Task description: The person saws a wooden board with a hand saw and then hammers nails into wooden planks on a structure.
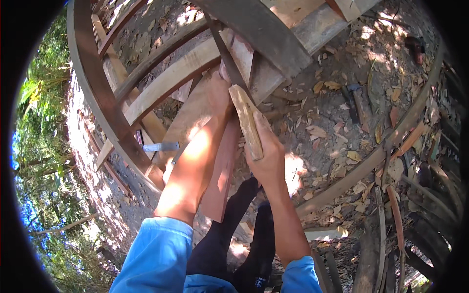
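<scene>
Head view: my right hand (266, 154) is clenched around a short pale wooden block (246, 121), held upright like a mallet, its top end close beside a thin dark metal blade (228, 58) that slants up to the far beams. My left hand (218, 93) reaches farther in and presses on a tilted plank (193, 115) just beside that blade; I cannot tell whether its fingers are wrapped around anything or lie flat, since the wrist hides them. The plank leans across a frame of curved timber ribs (97, 93), with a small flat metal tool (161, 146) resting on a rib to the left. Dry leaves cover the ground (342, 127) to the right, and a hammer (356, 100) lies there, well apart from me. To do this well, I judge I should keep the left hand steady and clear of the strike line, and meet the blade squarely with the block's face, using short controlled blows so the blade doesn't skid off the plank.
</scene>
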`<action>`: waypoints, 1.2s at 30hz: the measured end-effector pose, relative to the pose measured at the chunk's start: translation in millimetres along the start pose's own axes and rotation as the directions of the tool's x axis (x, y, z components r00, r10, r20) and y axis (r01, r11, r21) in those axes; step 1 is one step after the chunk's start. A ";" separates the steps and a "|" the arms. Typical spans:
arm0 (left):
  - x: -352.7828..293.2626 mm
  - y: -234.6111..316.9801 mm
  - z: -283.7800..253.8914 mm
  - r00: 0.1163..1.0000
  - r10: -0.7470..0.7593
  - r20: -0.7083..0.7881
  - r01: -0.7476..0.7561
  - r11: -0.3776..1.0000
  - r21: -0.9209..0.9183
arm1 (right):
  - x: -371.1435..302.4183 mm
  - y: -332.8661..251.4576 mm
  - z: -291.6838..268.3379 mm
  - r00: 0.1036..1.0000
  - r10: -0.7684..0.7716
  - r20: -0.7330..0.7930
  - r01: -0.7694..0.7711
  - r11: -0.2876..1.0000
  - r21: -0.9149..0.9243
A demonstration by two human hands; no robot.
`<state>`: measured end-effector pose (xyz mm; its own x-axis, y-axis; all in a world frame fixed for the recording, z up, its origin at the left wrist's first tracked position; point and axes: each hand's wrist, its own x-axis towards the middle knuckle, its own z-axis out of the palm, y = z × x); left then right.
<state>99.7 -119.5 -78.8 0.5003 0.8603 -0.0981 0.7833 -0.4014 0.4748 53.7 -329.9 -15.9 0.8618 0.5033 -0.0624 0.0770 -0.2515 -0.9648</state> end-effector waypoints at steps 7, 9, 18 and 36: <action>9.0 -3.6 -15.8 0.999 -0.044 -0.017 0.046 0.994 0.098 | -147.8 -20.8 -80.5 0.996 0.012 0.086 0.006 0.980 -0.201; 4.9 -2.2 -11.7 0.999 -0.037 -0.011 0.038 0.994 0.104 | -141.9 -9.0 -75.4 0.998 -0.014 0.066 0.023 0.990 -0.137; 11.5 -31.1 -11.5 0.996 0.094 0.010 -0.094 0.996 -0.014 | -54.3 17.2 -0.8 0.999 -0.028 0.034 0.028 1.000 0.003; 8.7 -18.1 -7.5 0.995 0.091 0.041 -0.096 0.988 0.121 | -161.2 19.4 -62.2 0.995 -0.091 -0.035 0.086 0.988 -0.128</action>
<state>87.1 -102.4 -81.6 0.5844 0.8064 -0.0903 0.7706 -0.5167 0.3730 -52.5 -467.3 -8.7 0.8681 0.4952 0.0346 0.2144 -0.3110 -0.9259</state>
